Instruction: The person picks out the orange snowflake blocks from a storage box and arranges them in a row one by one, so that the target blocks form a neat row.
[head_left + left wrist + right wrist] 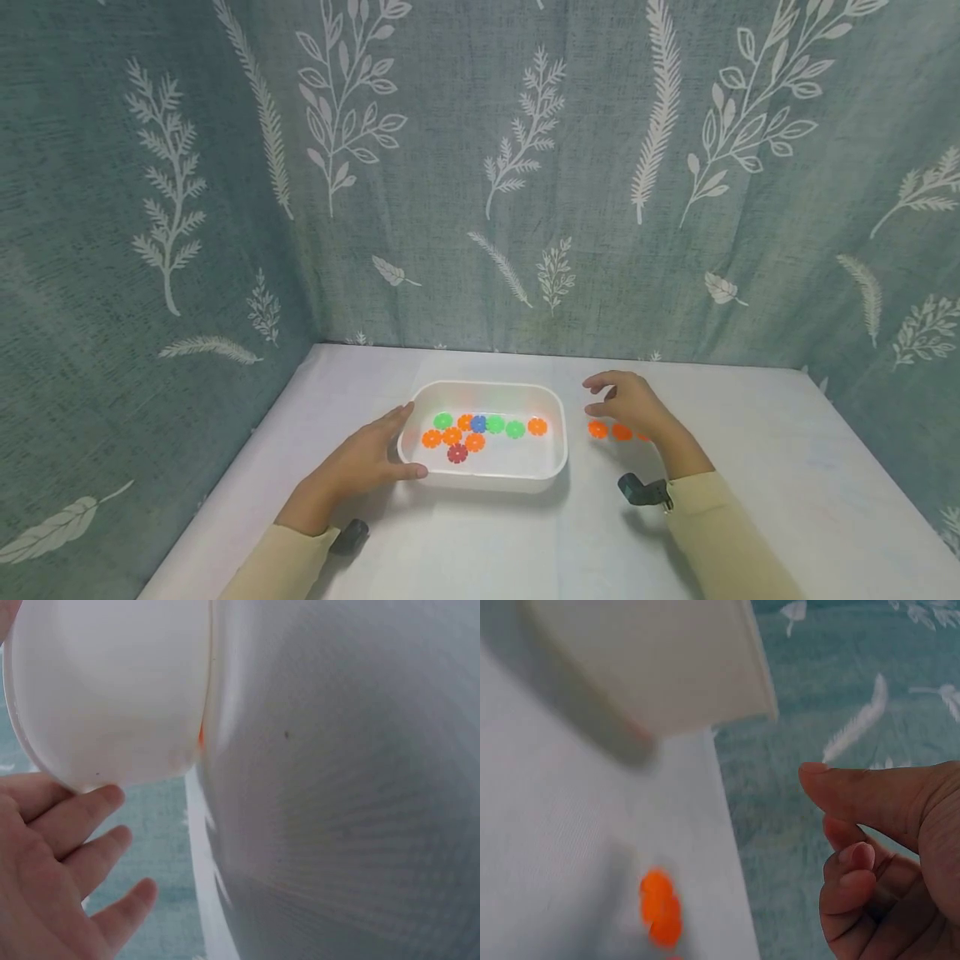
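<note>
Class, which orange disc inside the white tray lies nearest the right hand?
The rightmost orange disc inside the white tray; its other orange discs cluster toward the left end.

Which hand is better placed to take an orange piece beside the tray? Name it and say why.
The right hand, I'd judge: it is nearest the orange pieces outside the tray and holds nothing visible, while the left hand touches the tray's opposite end.

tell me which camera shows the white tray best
The head view: it shows the white tray nearly whole, with colored discs inside. The left wrist view shows mainly its outer wall and the left hand; the right wrist view, only part of the outside.
</note>
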Demonstrator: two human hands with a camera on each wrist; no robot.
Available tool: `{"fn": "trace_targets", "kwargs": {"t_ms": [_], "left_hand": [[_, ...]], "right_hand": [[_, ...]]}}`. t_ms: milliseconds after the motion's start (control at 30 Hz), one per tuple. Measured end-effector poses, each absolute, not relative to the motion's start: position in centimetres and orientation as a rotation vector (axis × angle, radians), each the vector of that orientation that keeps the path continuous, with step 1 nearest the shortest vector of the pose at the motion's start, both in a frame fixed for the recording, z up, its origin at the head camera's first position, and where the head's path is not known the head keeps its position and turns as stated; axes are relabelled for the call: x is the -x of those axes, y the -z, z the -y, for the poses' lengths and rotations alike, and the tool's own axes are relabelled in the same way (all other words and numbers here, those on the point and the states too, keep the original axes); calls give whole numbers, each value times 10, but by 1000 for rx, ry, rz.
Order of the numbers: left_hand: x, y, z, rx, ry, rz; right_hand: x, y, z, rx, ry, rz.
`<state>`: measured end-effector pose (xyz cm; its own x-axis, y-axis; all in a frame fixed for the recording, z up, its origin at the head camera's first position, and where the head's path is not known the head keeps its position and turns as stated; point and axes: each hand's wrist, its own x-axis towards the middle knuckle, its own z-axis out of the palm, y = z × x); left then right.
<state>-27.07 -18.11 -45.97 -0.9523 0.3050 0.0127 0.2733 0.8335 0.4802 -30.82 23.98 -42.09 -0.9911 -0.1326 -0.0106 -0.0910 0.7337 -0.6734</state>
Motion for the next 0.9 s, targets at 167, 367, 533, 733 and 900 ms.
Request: {"fn": "trace_targets", "kwargs": {"t_ms": [167,367,533,733,900], "left_hand": [[270,460,181,-465,-755,-2952],[270,459,181,-433,-764,-2944],[272,461,180,-438,-753,-2946],[272,460,180,-424,-763,-2943],[270,459,181,-436,-769,-2944]], "right_hand": [[311,411,-219,221,1124,-2866],[314,407,-203,239,1149,-2846],[313,402,-193,248,1170,-2815],[314,401,-175,267,1253,-2745],[315,405,-158,319,1255,-2703]]}}
